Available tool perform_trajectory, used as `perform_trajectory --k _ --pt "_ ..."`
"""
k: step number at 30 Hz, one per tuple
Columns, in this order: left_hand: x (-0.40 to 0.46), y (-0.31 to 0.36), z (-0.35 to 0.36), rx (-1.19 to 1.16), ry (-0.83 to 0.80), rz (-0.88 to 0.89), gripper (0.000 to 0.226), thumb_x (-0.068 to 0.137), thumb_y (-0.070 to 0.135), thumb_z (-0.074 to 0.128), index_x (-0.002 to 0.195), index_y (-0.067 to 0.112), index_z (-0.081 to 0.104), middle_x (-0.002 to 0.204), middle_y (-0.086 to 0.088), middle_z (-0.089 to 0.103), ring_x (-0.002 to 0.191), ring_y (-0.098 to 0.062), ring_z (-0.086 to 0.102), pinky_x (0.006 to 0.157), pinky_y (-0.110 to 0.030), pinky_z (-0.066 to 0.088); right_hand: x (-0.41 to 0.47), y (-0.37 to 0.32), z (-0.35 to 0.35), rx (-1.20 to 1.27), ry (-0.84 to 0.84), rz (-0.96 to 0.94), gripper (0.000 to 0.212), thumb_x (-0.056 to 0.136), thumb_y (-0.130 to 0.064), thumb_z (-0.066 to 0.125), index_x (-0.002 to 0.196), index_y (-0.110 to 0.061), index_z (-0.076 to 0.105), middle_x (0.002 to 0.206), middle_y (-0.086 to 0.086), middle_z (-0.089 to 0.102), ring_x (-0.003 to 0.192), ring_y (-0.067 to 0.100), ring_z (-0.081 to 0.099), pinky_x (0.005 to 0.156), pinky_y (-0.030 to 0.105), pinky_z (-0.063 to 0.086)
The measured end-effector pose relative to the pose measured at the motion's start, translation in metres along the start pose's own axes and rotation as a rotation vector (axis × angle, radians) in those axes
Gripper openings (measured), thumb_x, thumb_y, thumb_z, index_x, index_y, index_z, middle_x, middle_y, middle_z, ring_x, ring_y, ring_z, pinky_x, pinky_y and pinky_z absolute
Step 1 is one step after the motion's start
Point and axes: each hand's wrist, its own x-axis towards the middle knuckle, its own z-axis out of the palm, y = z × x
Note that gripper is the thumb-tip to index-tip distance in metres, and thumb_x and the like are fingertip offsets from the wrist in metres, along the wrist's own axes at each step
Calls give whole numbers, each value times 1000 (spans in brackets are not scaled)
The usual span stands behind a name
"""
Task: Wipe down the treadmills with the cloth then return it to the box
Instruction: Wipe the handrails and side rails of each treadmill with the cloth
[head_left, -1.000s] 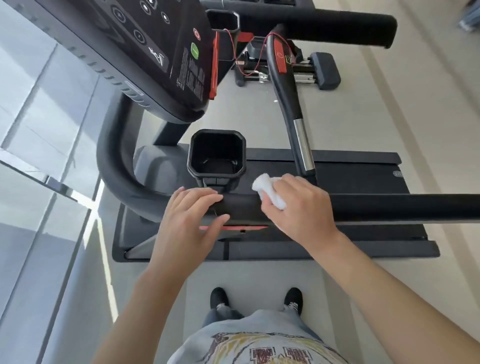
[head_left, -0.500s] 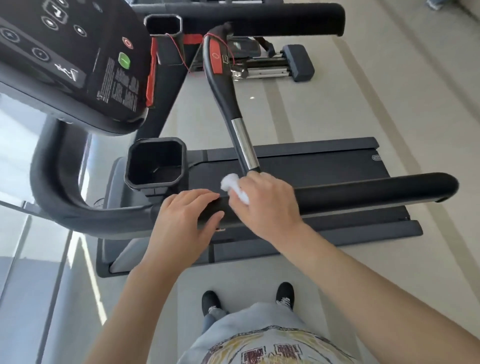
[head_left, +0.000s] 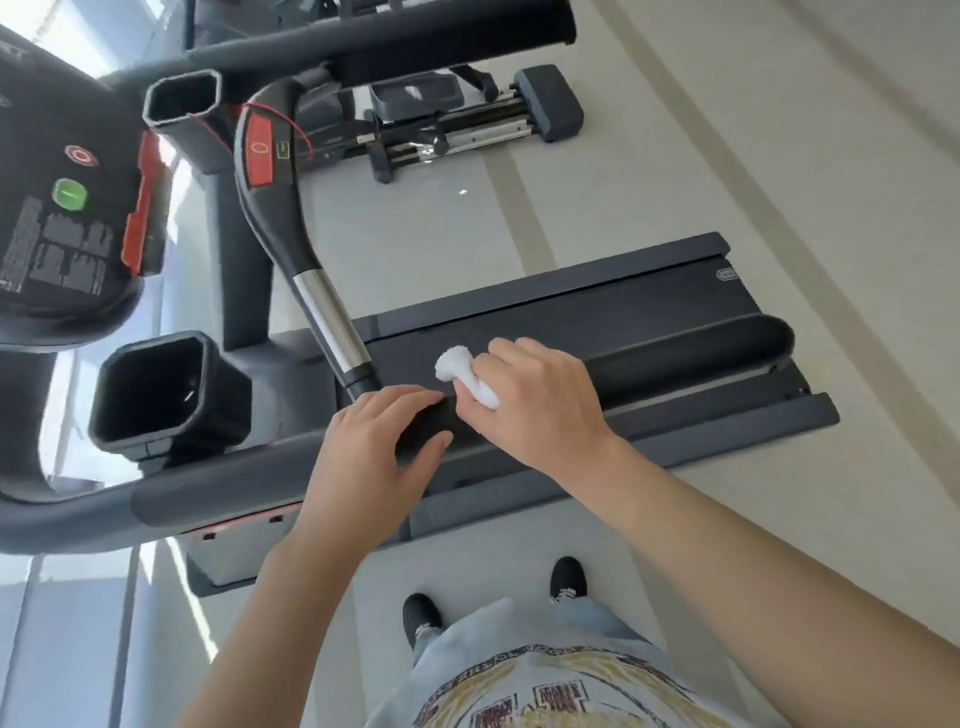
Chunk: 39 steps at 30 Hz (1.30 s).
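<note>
Right hand (head_left: 540, 410) is clamped round the cloth (head_left: 465, 376), fingers curled over it, pressing it onto the near handrail (head_left: 675, 358) of the treadmill (head_left: 597, 306). Left hand (head_left: 374, 452) rests on the same rail just beside it, fingers fairly straight over the top, thumb under the near side; looks like bracing, not gripping anything loose.

Cloth: small, white, bunched into a wad, textured end poking out past the knuckles toward the belt. Most of it is hidden in the hand.

Progress, as a judgement: mid-wipe. Cloth sits about halfway along the rail; the stretch out to the free end looks undone, but no streaks or sheen to prove which parts are clean. Console (head_left: 57, 208), cup holder (head_left: 161, 395) and inner grip bar (head_left: 322, 306) status unknown. No box in view, so the return step is still open.
</note>
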Motion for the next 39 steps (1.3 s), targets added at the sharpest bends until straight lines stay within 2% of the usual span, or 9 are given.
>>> perform_trajectory --k 4,10,15,22,25,29,33,37,39 --pt "39 51 35 -19 -76 91 36 98 35 71 133 27 66 131 17 64 119 -12 59 101 -43 53 -24 81 -39 -139 76 163 34 86 -21 69 62 -19 46 59 -5 38 54 17 34 48 27 25" --pt "93 114 70 -12 -201 203 36 98 40 68 133 31 65 127 21 62 116 -8 58 96 -30 51 -49 175 -92 -255 247 409 33 90 -25 63 62 -18 48 61 -6 38 54 17 39 45 26 26" --pt "119 138 89 -9 -288 201 44 97 52 65 137 36 62 121 25 61 115 -1 56 95 -21 45 -74 203 -98 -36 389 769 27 97 -35 54 77 -22 41 72 -10 43 60 14 39 52 27 32" --pt "120 141 92 -54 -307 143 49 97 57 63 139 32 63 125 18 66 118 -6 62 96 -23 48 -83 182 -75 203 651 1024 21 102 -28 59 95 -8 60 88 -6 59 72 15 56 61 40 51" --pt "120 140 92 -61 -307 168 47 98 50 63 140 28 64 126 15 68 119 -7 62 96 -25 50 -91 163 -67 283 742 1072 16 103 -23 62 104 -7 60 95 -11 59 78 12 59 67 33 52" --pt "120 136 93 -70 -320 231 47 99 45 60 142 25 63 128 12 68 120 -10 63 98 -36 54 -95 130 -49 389 814 1141 12 104 -22 61 113 -17 55 92 -20 58 80 10 62 69 25 49" --pt "122 134 93 -100 -339 266 46 99 43 59 142 26 63 124 17 69 116 -4 63 94 -28 52 -89 78 -19 480 818 1173 18 108 -21 56 116 -32 45 87 -31 52 77 -1 59 70 13 39" --pt "127 128 91 -115 -393 312 38 100 38 58 135 27 67 110 9 72 99 -8 65 88 -39 58 -83 14 11 586 785 1109 24 110 -24 53 109 -47 46 100 -28 58 83 -1 61 75 19 43" --pt "128 125 86 -141 -430 319 40 101 34 58 140 31 64 121 12 73 109 -6 66 98 -39 57 -81 -2 15 567 781 1115 36 111 -26 52 105 -60 41 101 -27 60 85 2 64 75 20 45"
